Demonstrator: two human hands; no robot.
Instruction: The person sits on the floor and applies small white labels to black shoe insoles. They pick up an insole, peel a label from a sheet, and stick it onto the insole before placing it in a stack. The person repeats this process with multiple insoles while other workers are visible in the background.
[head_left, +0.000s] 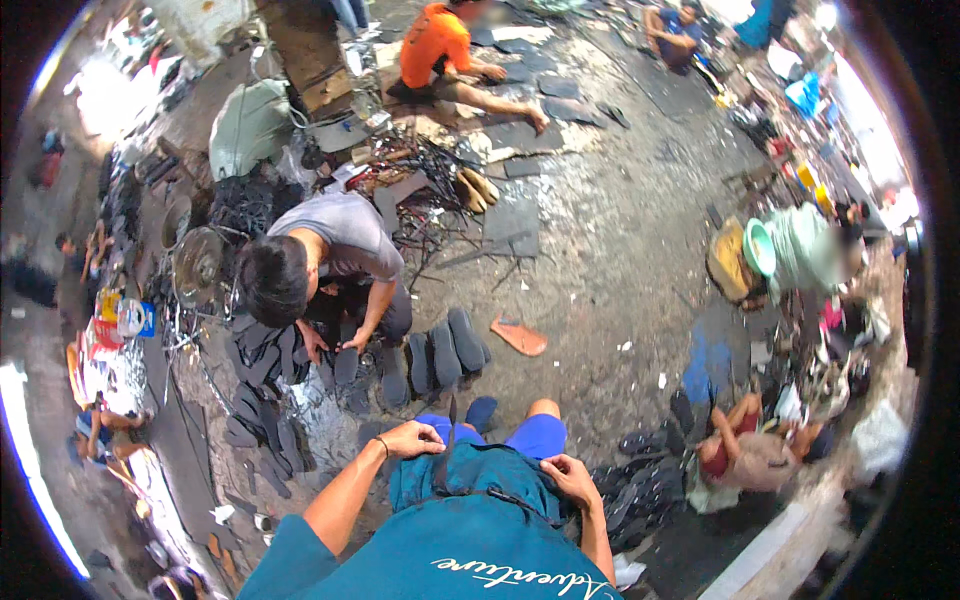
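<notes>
My left hand [412, 440], with a thin band at the wrist, is at the left side of my waist. Its fingers are pinched together at the edge of the teal cloth [470, 468] over my lap. At the right side, my right hand [570, 478] has its fingers closed on the other edge of that cloth. A narrow dark strap [500, 493] crosses the cloth, and a thin dark strip [452, 410] stands up close to my left fingers. Blue shorts [538, 437] show beyond the cloth.
Ahead-left, a person in a grey shirt [340, 225] bends over dark sole-shaped pieces [445, 352]. An orange-brown sole [519, 336] lies on the floor. Another person in orange [436, 48] sits farther off. At right, a seated person [760, 455] is near dark scraps [640, 495].
</notes>
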